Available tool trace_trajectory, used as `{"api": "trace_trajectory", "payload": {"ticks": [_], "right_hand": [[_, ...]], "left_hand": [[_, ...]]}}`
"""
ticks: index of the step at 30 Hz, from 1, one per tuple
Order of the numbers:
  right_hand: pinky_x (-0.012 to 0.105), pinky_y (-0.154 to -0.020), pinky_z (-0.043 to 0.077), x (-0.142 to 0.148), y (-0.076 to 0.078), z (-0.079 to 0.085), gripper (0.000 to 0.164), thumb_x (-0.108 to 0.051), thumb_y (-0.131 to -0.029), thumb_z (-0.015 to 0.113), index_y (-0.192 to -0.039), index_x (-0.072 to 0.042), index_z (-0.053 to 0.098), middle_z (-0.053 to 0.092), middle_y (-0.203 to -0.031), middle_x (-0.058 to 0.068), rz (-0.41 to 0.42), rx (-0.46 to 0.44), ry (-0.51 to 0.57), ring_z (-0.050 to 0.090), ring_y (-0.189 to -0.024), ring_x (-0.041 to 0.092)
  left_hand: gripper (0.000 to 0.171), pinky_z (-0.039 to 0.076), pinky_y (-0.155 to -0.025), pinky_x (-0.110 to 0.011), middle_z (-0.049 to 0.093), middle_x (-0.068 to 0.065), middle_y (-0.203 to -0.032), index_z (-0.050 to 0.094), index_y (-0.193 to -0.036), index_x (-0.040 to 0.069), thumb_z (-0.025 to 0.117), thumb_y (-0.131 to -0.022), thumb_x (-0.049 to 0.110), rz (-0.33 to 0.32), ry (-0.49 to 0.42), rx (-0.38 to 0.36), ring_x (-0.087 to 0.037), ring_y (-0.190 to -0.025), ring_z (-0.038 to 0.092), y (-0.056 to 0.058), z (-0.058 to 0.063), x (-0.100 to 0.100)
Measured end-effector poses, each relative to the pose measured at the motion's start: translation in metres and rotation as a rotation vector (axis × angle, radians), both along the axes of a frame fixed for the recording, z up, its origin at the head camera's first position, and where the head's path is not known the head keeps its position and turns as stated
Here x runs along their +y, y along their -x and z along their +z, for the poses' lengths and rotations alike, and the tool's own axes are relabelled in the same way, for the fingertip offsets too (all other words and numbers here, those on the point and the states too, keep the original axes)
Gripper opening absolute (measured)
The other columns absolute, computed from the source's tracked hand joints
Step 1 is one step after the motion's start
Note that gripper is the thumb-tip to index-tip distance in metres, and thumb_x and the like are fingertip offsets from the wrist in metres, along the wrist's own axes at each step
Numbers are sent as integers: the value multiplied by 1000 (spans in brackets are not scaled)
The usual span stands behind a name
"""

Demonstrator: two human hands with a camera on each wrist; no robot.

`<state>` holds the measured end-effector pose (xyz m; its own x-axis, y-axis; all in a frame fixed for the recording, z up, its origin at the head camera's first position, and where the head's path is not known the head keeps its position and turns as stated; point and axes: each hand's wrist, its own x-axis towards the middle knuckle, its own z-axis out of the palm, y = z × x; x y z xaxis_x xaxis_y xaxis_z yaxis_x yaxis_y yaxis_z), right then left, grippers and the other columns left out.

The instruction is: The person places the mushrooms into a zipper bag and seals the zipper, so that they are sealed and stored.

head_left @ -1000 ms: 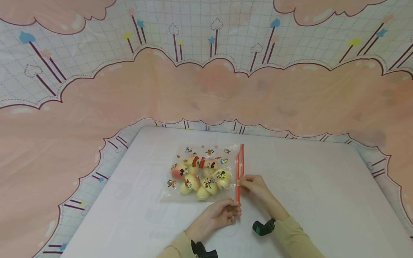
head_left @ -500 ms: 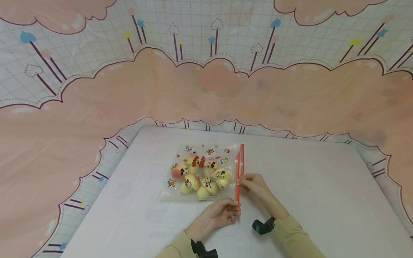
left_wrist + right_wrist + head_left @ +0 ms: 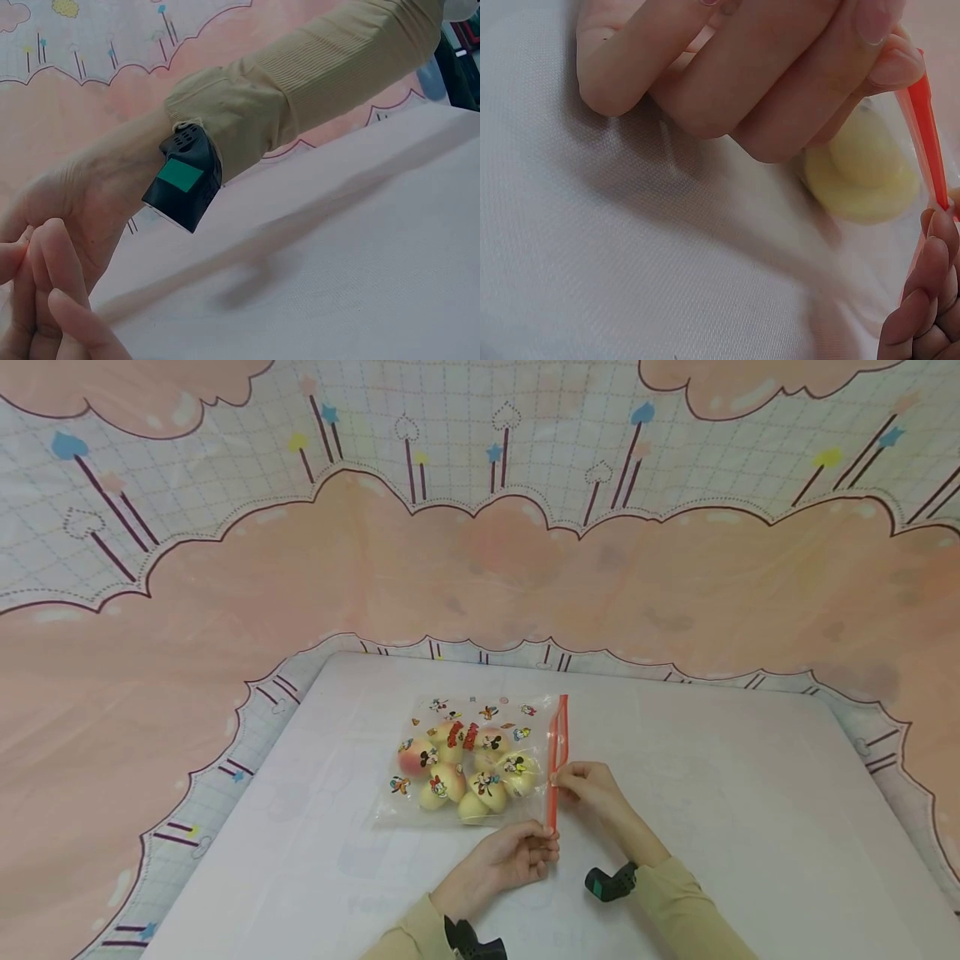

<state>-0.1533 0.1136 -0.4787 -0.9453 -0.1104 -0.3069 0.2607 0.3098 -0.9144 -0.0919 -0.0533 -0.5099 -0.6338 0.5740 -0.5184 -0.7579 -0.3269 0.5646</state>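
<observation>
A clear zip bag with cartoon prints lies on the table, its mouth to the right. Several peaches, pale yellow with pink blush, show through the plastic. Along the mouth runs a red zip strip, seen as two red lines beyond my right hand and one line nearer me. My left hand pinches the strip's near end, palm turned up. Farther along the strip, the thumb and fingertips of my right hand pinch it. The right wrist view shows the strip running between both hands.
The white table extends well past the bag on both sides. A patterned curtain rises behind its far edge. Black wrist cameras sit at both cuffs, close to the tabletop.
My right hand has shifted very slightly away from me along the zip strip. The left hand and the bag look nearly unchanged.
</observation>
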Motion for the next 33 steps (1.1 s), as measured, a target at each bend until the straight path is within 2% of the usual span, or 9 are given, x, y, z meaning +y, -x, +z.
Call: {"api": "trace_trajectory", "payload": {"ticks": [9, 18, 33], "right_hand": [[23, -59, 43, -2, -1, 3, 16, -13, -85, 66, -82, 2, 67, 55, -65, -4, -12, -5, 15, 49, -64, 10], [24, -58, 44, -3, -2, 3, 14, -12, -85, 65, -76, -1, 64, 54, -62, -5, -32, -1, 17, 50, -61, 9], [22, -56, 43, -7, -3, -1, 16, -10, -85, 65, -76, 4, 67, 52, -57, -6, -93, 28, 26, 49, -58, 8]], "left_hand": [[24, 42, -64, -16, 67, 9, -71, 67, -77, 14, 51, -93, 12, 0, -8, -18, -3, -68, 62, -1, 2, -2], [23, 43, -64, -15, 66, 8, -71, 66, -77, 14, 50, -93, 12, -3, -14, -25, -3, -68, 61, -1, 2, -3], [24, 42, -64, -16, 65, 7, -69, 65, -75, 12, 48, -91, 9, 18, -33, -27, -4, -65, 60, 3, 1, -3]]}}
